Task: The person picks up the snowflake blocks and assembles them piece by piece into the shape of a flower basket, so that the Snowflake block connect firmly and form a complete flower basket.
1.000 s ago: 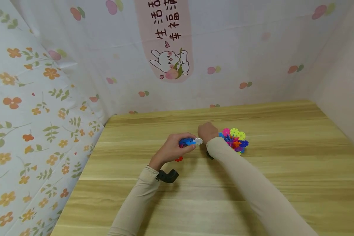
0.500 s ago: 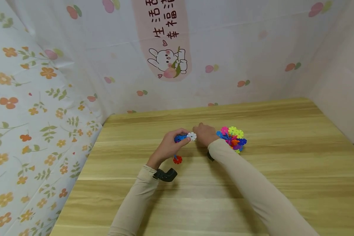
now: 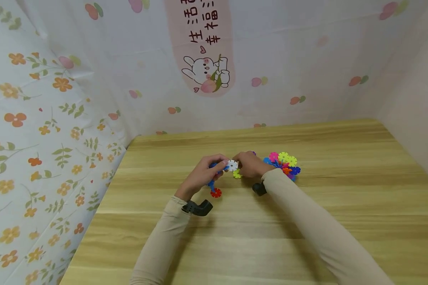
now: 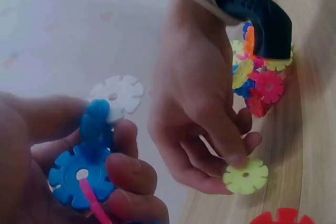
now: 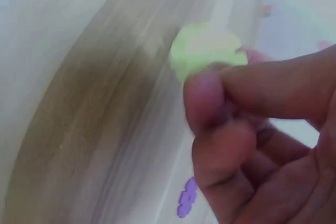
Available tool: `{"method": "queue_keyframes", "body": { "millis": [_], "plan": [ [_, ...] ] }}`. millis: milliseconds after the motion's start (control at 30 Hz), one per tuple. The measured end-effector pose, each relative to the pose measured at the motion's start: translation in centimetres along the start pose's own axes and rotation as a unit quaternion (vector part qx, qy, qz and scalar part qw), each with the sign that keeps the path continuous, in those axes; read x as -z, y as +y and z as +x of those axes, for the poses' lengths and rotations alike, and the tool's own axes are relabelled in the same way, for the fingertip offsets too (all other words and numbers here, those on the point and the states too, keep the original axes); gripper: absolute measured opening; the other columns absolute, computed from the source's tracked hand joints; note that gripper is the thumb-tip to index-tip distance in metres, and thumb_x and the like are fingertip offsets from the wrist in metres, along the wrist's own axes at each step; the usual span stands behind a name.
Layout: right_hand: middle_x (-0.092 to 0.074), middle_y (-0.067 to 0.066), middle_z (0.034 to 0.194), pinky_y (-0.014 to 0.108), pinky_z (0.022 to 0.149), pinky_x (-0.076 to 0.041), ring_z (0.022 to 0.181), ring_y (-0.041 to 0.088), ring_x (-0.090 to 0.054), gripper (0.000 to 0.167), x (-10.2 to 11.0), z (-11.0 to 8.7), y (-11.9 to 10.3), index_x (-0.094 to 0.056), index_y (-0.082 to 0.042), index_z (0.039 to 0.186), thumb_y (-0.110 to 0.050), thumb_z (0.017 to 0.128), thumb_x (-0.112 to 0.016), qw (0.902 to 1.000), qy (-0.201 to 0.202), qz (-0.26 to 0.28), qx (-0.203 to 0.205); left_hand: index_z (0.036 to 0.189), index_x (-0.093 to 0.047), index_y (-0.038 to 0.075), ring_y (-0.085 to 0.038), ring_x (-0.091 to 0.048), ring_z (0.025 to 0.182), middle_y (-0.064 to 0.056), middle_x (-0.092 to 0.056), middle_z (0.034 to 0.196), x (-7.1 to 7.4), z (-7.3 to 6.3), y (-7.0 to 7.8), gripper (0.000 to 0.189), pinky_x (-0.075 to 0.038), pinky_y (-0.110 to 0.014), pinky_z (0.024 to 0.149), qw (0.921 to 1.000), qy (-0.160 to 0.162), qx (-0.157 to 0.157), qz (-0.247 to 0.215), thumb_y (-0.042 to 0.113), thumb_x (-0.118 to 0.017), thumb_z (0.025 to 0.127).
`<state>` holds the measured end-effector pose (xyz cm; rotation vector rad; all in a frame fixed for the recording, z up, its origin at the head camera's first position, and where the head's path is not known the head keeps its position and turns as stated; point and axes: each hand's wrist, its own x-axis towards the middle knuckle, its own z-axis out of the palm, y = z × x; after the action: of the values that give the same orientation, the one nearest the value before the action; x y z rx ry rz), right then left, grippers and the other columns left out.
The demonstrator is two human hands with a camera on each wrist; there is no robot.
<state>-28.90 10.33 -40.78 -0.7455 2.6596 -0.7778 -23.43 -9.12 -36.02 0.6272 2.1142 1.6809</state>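
Note:
My left hand point(image 3: 201, 173) grips a cluster of joined snowflake discs. In the left wrist view a blue disc point(image 4: 81, 174) lies against the fingers, with a pink piece point(image 4: 94, 202) by its centre hole. A white disc point(image 3: 232, 165) sticks out of the cluster toward the right hand, and a red disc point(image 3: 216, 192) hangs below. Thumb and fingers of my right hand point(image 3: 250, 164) pinch a yellow-green disc point(image 4: 245, 176) by its edge. That disc is just below and right of the white one in the head view. The palm hides part of the cluster.
A heap of colourful discs point(image 3: 284, 163) lies on the wooden table point(image 3: 342, 190), right of my right hand. One purple disc point(image 5: 187, 198) lies apart from it. Black wrist mounts point(image 3: 198, 207) jut from both sleeves. A patterned cloth point(image 3: 289, 71) hangs behind the table.
The left hand has shifted slightly left and turned, so the white disc now faces the camera. The yellow-green disc has come into view in the right hand, and the purple disc behind it too.

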Motion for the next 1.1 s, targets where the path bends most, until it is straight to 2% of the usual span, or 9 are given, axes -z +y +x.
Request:
{"method": "queue_keyframes", "body": {
  "millis": [133,233,300,433,533,667,767,900,1100],
  "plan": [
    [-0.059,0.001,0.076,0.030,0.064,-0.043,0.069,0.016,-0.051,0.017,0.4,-1.4,0.2,-0.067,-0.008,0.092,0.003,0.083,-0.059,0.9952,0.024,0.087,0.039,0.110,-0.060,-0.003,-0.031,-0.037,0.061,-0.030,-0.043,0.078,0.1,-0.1,0.5,0.025,-0.033,-0.031,0.053,0.9999,0.003,-0.015,-0.002,0.015,-0.046,0.099],
    [-0.061,0.004,0.082,0.032,0.064,-0.047,0.072,0.019,-0.056,0.016,0.5,-2.6,0.3,-0.066,-0.006,0.094,0.003,0.086,-0.057,0.9866,0.043,0.149,0.050,0.110,-0.061,-0.003,-0.027,-0.038,0.061,-0.028,-0.045,0.079,0.3,-0.1,0.5,0.025,-0.034,-0.030,0.053,0.9998,0.012,-0.015,-0.003,0.015,-0.047,0.098],
    [-0.060,0.009,0.085,0.037,0.065,-0.050,0.074,0.027,-0.059,0.016,0.5,-3.4,0.3,-0.066,-0.005,0.098,0.002,0.088,-0.056,0.9752,0.053,0.211,0.040,0.110,-0.061,-0.003,-0.025,-0.040,0.062,-0.028,-0.046,0.080,0.3,-0.1,0.5,0.025,-0.034,-0.031,0.054,0.9998,0.018,-0.013,-0.004,0.015,-0.048,0.098],
    [-0.055,0.017,0.090,0.049,0.069,-0.051,0.079,0.044,-0.060,0.016,0.6,-4.9,0.1,-0.064,-0.002,0.104,-0.001,0.091,-0.055,0.9399,0.055,0.337,0.007,0.110,-0.061,-0.004,-0.026,-0.040,0.063,-0.027,-0.047,0.081,0.3,0.0,0.4,0.025,-0.035,-0.030,0.054,0.9997,0.020,-0.013,-0.011,0.014,-0.049,0.098],
    [-0.054,0.019,0.096,0.053,0.074,-0.050,0.083,0.047,-0.058,0.018,0.7,-5.8,-0.1,-0.064,-0.001,0.107,-0.002,0.093,-0.054,0.9257,0.056,0.374,-0.004,0.109,-0.061,-0.005,-0.026,-0.040,0.063,-0.024,-0.047,0.079,0.2,0.1,0.4,0.024,-0.034,-0.027,0.053,0.9994,0.022,-0.021,-0.014,0.014,-0.049,0.098],
    [-0.055,0.016,0.103,0.053,0.080,-0.048,0.085,0.043,-0.056,0.022,0.6,-6.7,0.0,-0.064,-0.004,0.113,-0.004,0.095,-0.051,0.9087,0.073,0.410,-0.025,0.108,-0.061,-0.005,-0.028,-0.039,0.062,-0.020,-0.047,0.076,-0.1,0.3,0.4,0.023,-0.033,-0.026,0.052,0.9987,0.026,-0.040,-0.020,0.012,-0.049,0.097],
    [-0.054,0.015,0.103,0.051,0.083,-0.047,0.083,0.037,-0.056,0.025,0.5,-6.9,0.0,-0.063,-0.005,0.117,-0.005,0.096,-0.050,0.8855,0.083,0.456,-0.040,0.108,-0.061,-0.005,-0.031,-0.039,0.062,-0.019,-0.048,0.076,-0.2,0.3,0.3,0.023,-0.033,-0.027,0.051,0.9979,0.020,-0.055,-0.026,0.011,-0.049,0.097],
    [-0.053,0.014,0.101,0.040,0.079,-0.050,0.076,0.027,-0.058,0.026,0.4,-6.9,-0.3,-0.059,-0.001,0.120,-0.004,0.096,-0.049,0.8564,0.093,0.506,-0.044,0.108,-0.061,-0.005,-0.032,-0.038,0.061,-0.017,-0.047,0.074,-0.4,0.4,0.2,0.021,-0.033,-0.027,0.049,0.9968,0.015,-0.075,-0.023,0.009,-0.049,0.097],
    [-0.054,0.013,0.105,0.027,0.071,-0.052,0.072,0.015,-0.057,0.026,0.4,-7.2,-0.9,-0.057,0.006,0.118,0.000,0.094,-0.050,0.8255,0.103,0.552,-0.060,0.104,-0.062,-0.006,-0.020,-0.039,0.057,-0.015,-0.048,0.072,-0.9,0.4,0.3,0.018,-0.033,-0.025,0.047,0.9946,0.020,-0.102,-0.002,0.005,-0.050,0.096]
  ]
}}
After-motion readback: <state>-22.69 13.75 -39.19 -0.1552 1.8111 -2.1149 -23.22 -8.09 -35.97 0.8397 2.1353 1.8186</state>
